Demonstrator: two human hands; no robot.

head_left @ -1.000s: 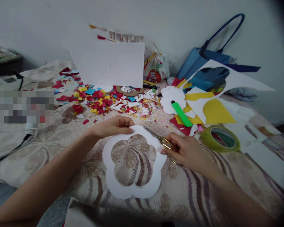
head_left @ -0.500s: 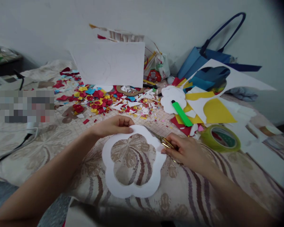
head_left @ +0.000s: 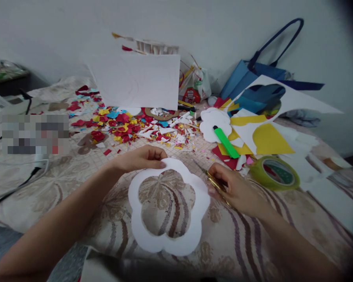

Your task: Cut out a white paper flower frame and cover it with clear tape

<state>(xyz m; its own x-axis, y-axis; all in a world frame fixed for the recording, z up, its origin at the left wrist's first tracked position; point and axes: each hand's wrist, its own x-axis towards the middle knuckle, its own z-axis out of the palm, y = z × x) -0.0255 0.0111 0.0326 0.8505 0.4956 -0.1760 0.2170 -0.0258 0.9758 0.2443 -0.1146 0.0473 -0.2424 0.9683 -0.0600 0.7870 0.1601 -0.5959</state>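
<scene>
A white flower-shaped paper ring with a wide cut-out middle hangs above the patterned cloth. My left hand pinches its upper left edge between thumb and fingers. In my right hand is a pair of gold-handled scissors, its blades together and pointing up and left. The blade tips lie just beyond the ring's upper right edge, apart from the paper. My right fingers are wrapped round the handles and lie close to the ring's right side.
Behind my hands lie coloured paper scraps, a green marker on white flower shapes, and yellow sheets. A tape roll sits at right, a blue bag behind. A white sheet stands upright at the back.
The scissors have come away from the ring's upper right edge, and their blades have closed. The ring has shifted slightly down and right, still in my left hand.
</scene>
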